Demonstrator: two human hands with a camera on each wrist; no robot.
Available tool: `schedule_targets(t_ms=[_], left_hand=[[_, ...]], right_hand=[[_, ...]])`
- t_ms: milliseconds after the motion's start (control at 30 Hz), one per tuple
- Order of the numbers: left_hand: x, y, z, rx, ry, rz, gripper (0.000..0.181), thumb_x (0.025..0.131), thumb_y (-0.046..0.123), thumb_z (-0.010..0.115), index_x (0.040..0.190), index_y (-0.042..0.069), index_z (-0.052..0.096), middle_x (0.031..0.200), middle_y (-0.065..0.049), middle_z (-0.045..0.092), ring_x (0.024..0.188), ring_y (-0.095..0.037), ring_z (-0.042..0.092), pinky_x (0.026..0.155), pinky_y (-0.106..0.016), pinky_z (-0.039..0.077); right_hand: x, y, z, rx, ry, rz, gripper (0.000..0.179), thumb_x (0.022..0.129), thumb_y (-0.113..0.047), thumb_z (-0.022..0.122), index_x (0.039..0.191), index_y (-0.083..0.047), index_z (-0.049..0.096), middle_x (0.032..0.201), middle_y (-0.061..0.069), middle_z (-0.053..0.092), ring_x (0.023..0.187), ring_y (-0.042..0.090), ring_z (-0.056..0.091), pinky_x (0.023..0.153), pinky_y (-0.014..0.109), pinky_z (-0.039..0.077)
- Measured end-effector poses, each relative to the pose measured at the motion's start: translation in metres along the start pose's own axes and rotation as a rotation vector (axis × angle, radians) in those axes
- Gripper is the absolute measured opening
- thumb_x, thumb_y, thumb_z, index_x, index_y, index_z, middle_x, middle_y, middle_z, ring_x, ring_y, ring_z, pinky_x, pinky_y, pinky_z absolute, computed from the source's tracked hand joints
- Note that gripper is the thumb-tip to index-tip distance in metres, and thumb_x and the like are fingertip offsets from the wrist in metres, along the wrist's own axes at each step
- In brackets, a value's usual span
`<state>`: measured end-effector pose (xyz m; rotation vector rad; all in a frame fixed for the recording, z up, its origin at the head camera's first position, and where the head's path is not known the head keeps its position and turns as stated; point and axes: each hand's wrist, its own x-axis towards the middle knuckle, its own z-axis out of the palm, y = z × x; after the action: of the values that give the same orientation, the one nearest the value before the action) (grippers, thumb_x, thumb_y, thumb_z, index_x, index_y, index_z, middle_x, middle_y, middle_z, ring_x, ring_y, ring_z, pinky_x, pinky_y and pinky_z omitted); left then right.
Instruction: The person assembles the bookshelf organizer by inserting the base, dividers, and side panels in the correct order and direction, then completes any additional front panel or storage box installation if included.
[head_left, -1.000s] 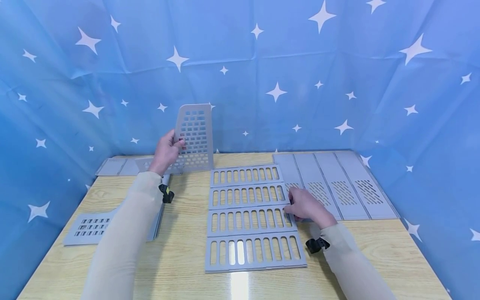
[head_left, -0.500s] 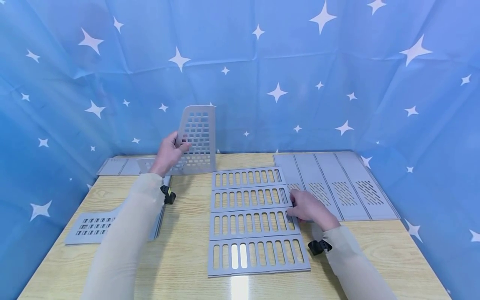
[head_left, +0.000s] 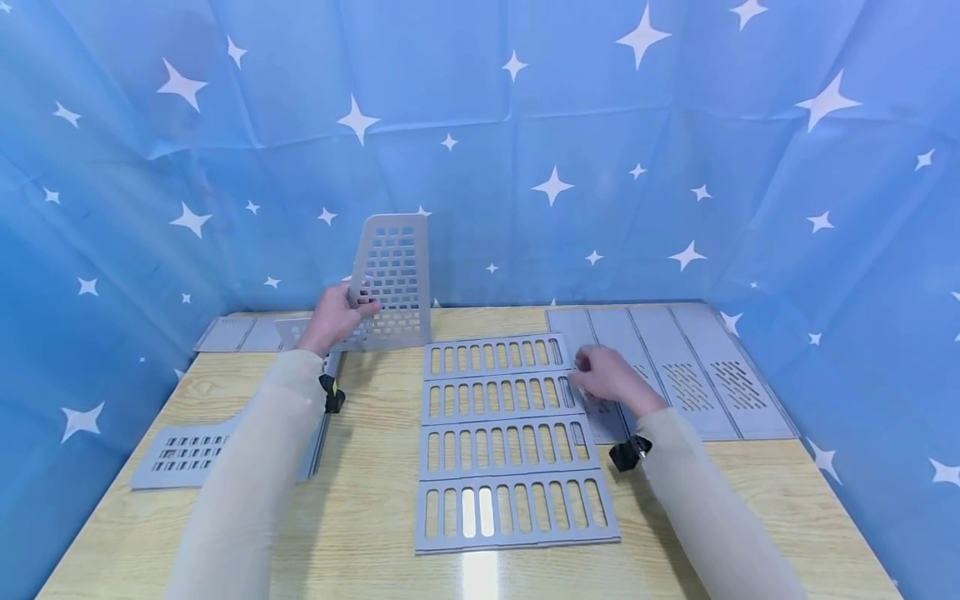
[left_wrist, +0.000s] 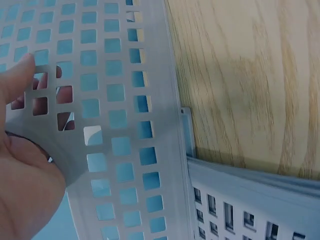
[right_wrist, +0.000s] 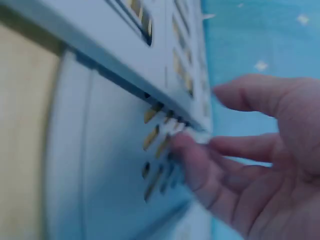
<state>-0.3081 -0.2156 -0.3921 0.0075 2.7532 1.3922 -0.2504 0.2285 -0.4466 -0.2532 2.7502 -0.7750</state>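
My left hand [head_left: 335,317] pinches the edge of a grey perforated panel [head_left: 422,275] with a sloped, cut-away side. It stands upright at the back, its lower edge down by the table. In the left wrist view the thumb lies on the near face of the panel [left_wrist: 165,125], and fingers show through its square holes. My right hand [head_left: 611,379], holding nothing, is over the right edge of a flat grey slotted panel [head_left: 513,479] made of several joined strips. In the right wrist view its thumb and fingers [right_wrist: 192,167] are apart, beside the slotted panel [right_wrist: 120,55].
A wide grey jointed panel [head_left: 678,333] with diagonal slots lies at the back right, partly under the slotted panel's edge. More grey perforated panels [head_left: 146,477] lie at the left, partly behind the left sleeve. Another grey panel [head_left: 258,335] lies back left. A blue starred curtain [head_left: 480,208] surrounds the table.
My right hand has left the slotted panel's side edge and moved up and back. The slotted panel shifted slightly right and forward earlier. My left hand has slid slightly lower on the upright panel.
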Motion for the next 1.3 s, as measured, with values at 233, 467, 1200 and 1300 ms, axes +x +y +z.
schedule_targets(t_ms=[233,467,1200,1300], left_hand=[[0.004,-0.001,0.004,-0.028,0.000,-0.019,0.035,0.103,0.022,0.067,0.129,0.000,0.061,0.122,-0.019,0.065,0.110,-0.035,0.060,0.090,-0.046,0.047],[0.007,0.001,0.007,-0.106,0.026,-0.055,0.026,0.103,0.020,0.066,0.120,0.000,0.062,0.119,-0.017,0.065,0.109,-0.034,0.058,0.093,-0.048,0.044],[0.004,-0.002,0.014,-0.158,0.053,0.013,0.026,0.102,0.018,0.067,0.121,0.000,0.066,0.124,-0.020,0.069,0.118,-0.034,0.064,0.104,-0.050,0.048],[0.004,-0.003,0.010,-0.148,0.052,0.036,0.023,0.103,0.018,0.067,0.117,0.000,0.065,0.123,-0.020,0.069,0.112,-0.033,0.064,0.094,-0.045,0.049]], right_hand=[[0.039,0.002,0.008,0.031,0.055,0.056,0.038,0.101,-0.023,0.059,0.127,0.005,0.061,0.105,0.021,0.066,0.082,0.027,0.059,0.072,0.040,0.050],[0.043,0.002,0.010,0.033,0.042,0.063,0.052,0.103,-0.024,0.059,0.145,0.006,0.053,0.119,0.025,0.067,0.088,0.026,0.060,0.076,0.038,0.049],[0.043,-0.007,0.010,-0.193,0.180,0.028,0.021,0.103,-0.010,0.054,0.087,0.001,0.061,0.070,0.012,0.055,0.059,0.022,0.048,0.054,0.033,0.040],[0.042,-0.005,0.008,-0.176,0.187,0.001,0.022,0.103,-0.010,0.053,0.085,0.001,0.061,0.072,0.012,0.055,0.060,0.023,0.049,0.055,0.033,0.041]])
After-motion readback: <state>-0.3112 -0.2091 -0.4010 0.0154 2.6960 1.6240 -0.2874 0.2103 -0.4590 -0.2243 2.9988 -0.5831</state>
